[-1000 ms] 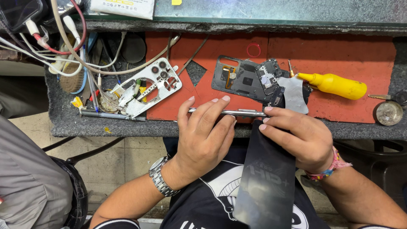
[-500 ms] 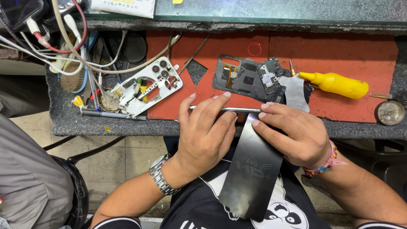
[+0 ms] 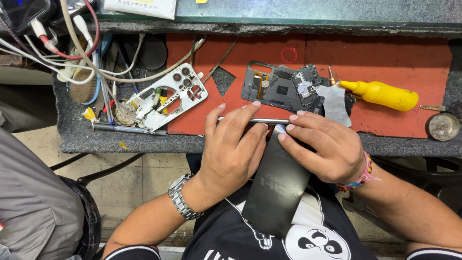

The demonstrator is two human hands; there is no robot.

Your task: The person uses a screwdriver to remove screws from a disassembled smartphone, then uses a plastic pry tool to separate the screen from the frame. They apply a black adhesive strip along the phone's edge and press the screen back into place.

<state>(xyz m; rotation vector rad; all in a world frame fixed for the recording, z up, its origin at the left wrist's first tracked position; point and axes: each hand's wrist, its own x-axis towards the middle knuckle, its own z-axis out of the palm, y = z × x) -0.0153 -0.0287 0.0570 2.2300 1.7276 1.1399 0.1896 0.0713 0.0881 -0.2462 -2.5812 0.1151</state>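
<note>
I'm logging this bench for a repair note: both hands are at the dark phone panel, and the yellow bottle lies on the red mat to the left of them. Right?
Not quite. The head view shows the yellow bottle on the red mat to the right of the hands, not the left. Left hand and right hand are both at the dark phone panel.

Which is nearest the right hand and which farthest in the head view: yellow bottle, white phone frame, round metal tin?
1. Yellow bottle, just above the right hand.
2. Round metal tin, far right.
3. White phone frame, far left.
</note>
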